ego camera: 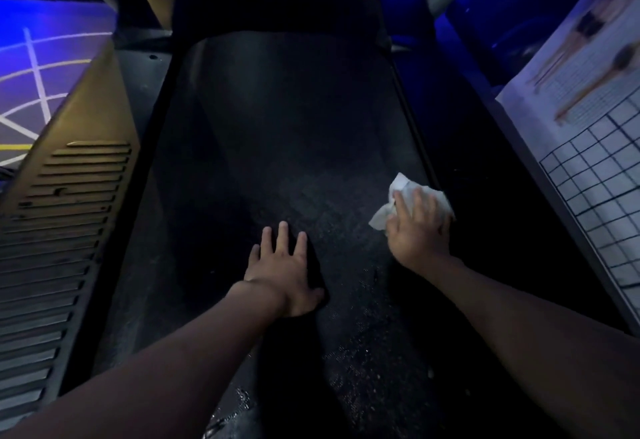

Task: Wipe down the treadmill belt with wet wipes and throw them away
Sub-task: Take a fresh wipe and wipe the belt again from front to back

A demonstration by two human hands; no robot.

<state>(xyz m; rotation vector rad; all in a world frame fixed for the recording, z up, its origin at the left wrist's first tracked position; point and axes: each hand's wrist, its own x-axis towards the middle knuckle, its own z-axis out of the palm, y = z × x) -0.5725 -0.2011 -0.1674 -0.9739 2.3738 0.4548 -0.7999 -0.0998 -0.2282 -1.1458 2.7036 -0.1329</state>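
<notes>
Wipe (pixel 408 196), one, white and crumpled, pressed flat on the belt (pixel 294 134) at about four o'clock from the belt's middle, right up against the belt's right edge. Right hand (pixel 417 231) lies on top of it, fingers spread over the wad and bearing down, so it holds the wipe by pressure against the surface. Left hand (pixel 282 269) is empty, palm down on the belt near six o'clock, fingers wide, likely a brace for the lean. Step in hand looks like wiping, mid-way: the near part of the belt around both hands shows a damp speckled sheen, the far part toward twelve o'clock looks dull and dry, though dim light makes this uncertain. Next move probably calls for a firm drag across toward nine o'clock, then working forward; disposal not yet due, and no bin in sight. Count: one wipe, one belt, two hands. Outward: a vented side cover (pixel 65 217) at nine o'clock, a gridded poster (pixel 595 148) at three o'clock.
</notes>
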